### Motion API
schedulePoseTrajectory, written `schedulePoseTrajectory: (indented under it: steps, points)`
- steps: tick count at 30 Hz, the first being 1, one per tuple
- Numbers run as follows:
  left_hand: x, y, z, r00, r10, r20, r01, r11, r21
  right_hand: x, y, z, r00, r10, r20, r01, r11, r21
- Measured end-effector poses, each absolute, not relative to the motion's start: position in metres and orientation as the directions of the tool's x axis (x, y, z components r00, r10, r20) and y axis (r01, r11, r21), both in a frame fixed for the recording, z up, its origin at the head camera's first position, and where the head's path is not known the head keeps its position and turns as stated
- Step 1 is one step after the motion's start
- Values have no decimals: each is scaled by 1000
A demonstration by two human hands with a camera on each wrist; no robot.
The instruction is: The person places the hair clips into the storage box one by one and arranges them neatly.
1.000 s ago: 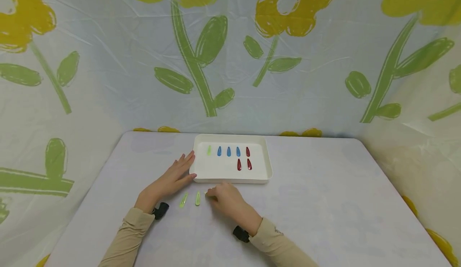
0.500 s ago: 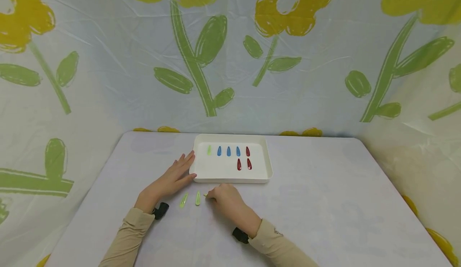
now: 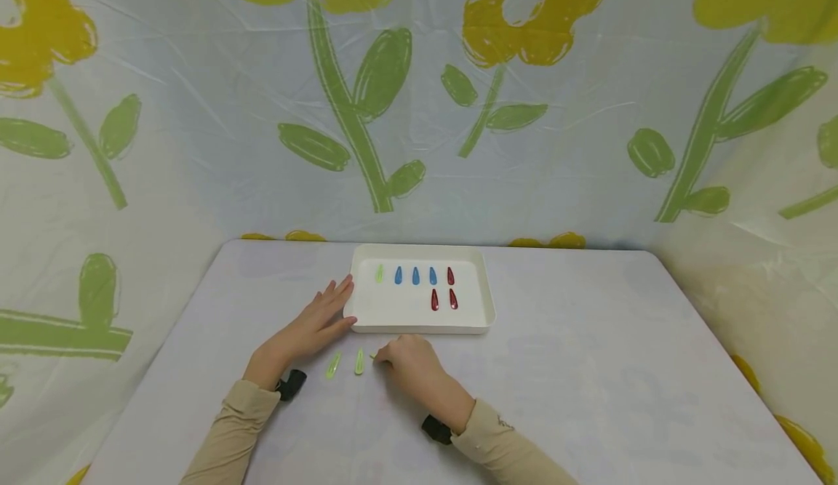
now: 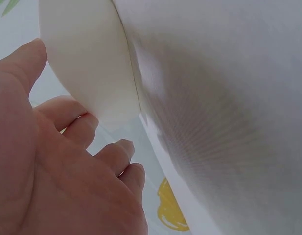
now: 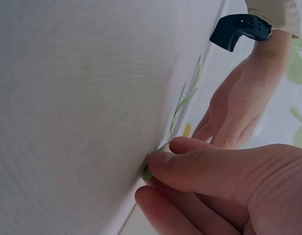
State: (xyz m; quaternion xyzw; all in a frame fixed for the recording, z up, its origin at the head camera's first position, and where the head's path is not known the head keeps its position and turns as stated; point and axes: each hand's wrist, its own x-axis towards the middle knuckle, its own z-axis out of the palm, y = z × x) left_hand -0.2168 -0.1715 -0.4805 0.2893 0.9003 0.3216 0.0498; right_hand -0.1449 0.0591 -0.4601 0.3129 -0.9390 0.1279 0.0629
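Head view alone: blue clips (image 3: 415,275). Right fingers (image 5: 163,165) pinch green clip (image 5: 148,174); left fingers (image 4: 114,155) apart.

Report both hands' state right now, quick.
Left hand: open, touching the white tray at its left end.
Right hand: closed, pinching a light green snap hair clip.

- Green clip (image 5: 148,174): mostly hidden by right hand (image 3: 412,363).
- White tray (image 4: 87,54): cut off by left wrist view's top edge.
- Left sleeve (image 3: 225,438), right sleeve (image 3: 520,447): cut off at head view's bottom.
- Mark (image 3: 505,422) on right sleeve: too small to read.
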Motion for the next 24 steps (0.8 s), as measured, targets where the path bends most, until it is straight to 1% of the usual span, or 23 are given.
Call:
schedulePoseTrajectory:
  steps: [9,15,24]
  points:
    - [-214,-173,-483,-829,550,98,487,626,609,-141,58,-458,-806,-564,182,-592,773,-229]
    - [-218,-173,-483,-826,554,108,497,623,604,-142,59,-458,-795,-569,211,-605,769,-207]
    - [-219,-172,-483,-819,561,119,514,627,585,-142,61,-453,-810,-557,182,-585,787,-195]
